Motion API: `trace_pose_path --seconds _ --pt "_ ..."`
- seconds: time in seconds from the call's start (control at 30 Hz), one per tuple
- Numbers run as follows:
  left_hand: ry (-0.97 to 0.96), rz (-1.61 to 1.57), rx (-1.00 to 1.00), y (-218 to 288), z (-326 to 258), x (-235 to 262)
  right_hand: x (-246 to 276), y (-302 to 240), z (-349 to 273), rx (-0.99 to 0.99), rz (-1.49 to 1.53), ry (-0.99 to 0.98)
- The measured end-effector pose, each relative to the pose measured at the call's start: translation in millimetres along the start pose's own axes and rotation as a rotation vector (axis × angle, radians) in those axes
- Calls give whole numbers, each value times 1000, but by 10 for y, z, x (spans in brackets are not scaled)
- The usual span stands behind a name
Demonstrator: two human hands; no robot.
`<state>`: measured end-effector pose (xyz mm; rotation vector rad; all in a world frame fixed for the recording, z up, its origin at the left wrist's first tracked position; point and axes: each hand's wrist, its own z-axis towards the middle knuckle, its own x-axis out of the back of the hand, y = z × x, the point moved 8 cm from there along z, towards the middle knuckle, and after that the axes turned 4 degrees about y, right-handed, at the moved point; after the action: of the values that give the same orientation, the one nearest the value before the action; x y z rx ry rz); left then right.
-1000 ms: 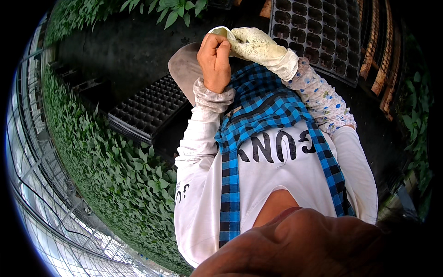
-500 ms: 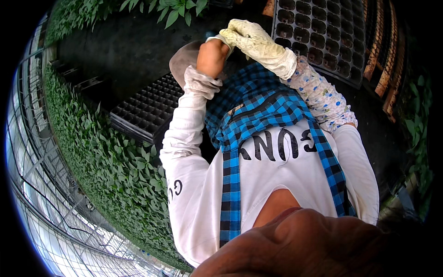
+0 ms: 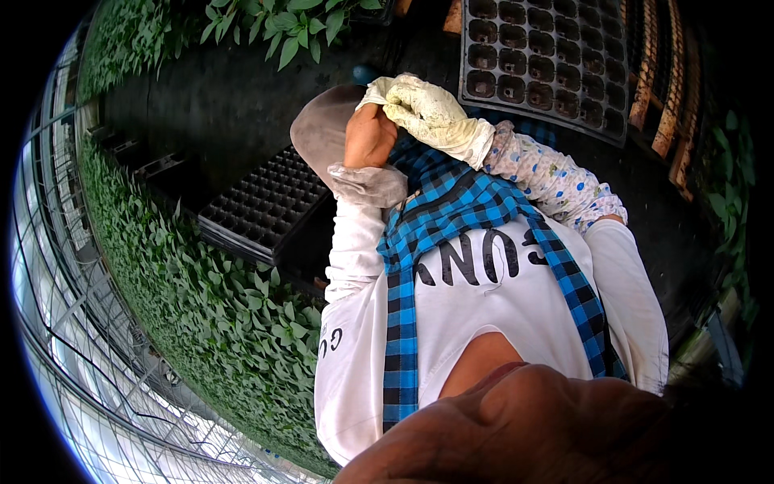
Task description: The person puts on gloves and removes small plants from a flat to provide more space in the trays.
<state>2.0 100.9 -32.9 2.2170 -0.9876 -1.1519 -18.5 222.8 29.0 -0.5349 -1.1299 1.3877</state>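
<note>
My left hand point(image 3: 371, 137) is bare at the back and wrist, below a bunched whitish sleeve. A pale work glove point(image 3: 374, 95) covers or hides its fingers, so their pose is not visible; I cannot tell whether they are inside it. Closed at the fingers, my right hand point(image 3: 423, 111) wears a dirty pale-yellow glove and grips the pale cloth by my left fingers. The two hands touch in front of my blue-and-black checked apron point(image 3: 451, 198). Just beyond them shows a small dark-blue rounded thing point(image 3: 364, 74), its kind unclear.
A black cell tray point(image 3: 544, 60) lies at the far right, beside rusty ridged bars point(image 3: 669, 105). Stacked black cell trays point(image 3: 262, 202) stand at left. Leafy green seedlings point(image 3: 218, 315) fill the left side, with more leaves point(image 3: 290, 28) at the far edge. A grey-brown rounded shape point(image 3: 318, 133) is beside my left hand.
Both hands, still together, have come nearer to my body. The left wrist has turned, and the pale glove cloth now shows around the left fingers. The view has shifted slightly.
</note>
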Motion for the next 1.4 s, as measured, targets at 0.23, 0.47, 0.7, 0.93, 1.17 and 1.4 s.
trace_pose_path --seconds 0.23,0.47,0.7,0.93,1.17,1.4 --pt "-7 487 27 418 -137 361 -165 -266 -129 -60 238 -291" --pt "-29 38 -190 716 -614 209 -494 -709 -423 651 -473 -82" --pt "-30 1577 -862 1013 -944 -215 -341 -578 -33 44 337 -221" --pt "-276 1866 -1258 927 -1232 -1124 389 -7 240 -317 842 170" --pt "-509 1841 -1252 964 -1518 -1000 384 224 439 -199 470 -159" --pt "-477 1491 -1194 1250 -1745 -678 76 232 236 -388 907 -491"
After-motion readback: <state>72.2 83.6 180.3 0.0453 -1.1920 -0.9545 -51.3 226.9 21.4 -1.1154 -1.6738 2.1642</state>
